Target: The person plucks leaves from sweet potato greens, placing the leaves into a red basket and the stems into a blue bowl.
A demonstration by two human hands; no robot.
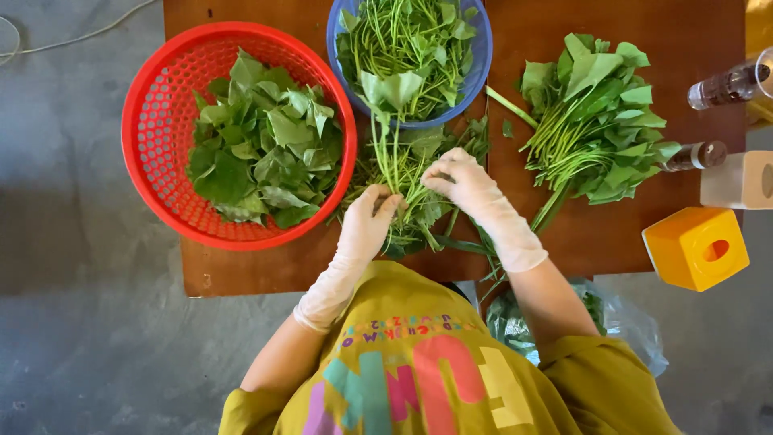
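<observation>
Both my hands wear thin pale gloves. My left hand (366,221) pinches the stems of a leafy green bunch (403,173) lying on the brown wooden table (692,48). My right hand (467,184) grips the same bunch from the right, fingers curled on its stems and leaves. A red perforated basket (153,97) at the left holds plucked green leaves (262,149). A blue bowl (481,56) just beyond my hands is filled with thin green stems and leaves.
A loose pile of leafy stalks (596,113) lies on the table's right side. Two small bottles (725,84) (696,155), a white box (741,179) and a yellow cube-shaped box (696,246) stand at the right. A clear plastic bag of greens (628,322) sits below the table edge, over a grey concrete floor (80,338).
</observation>
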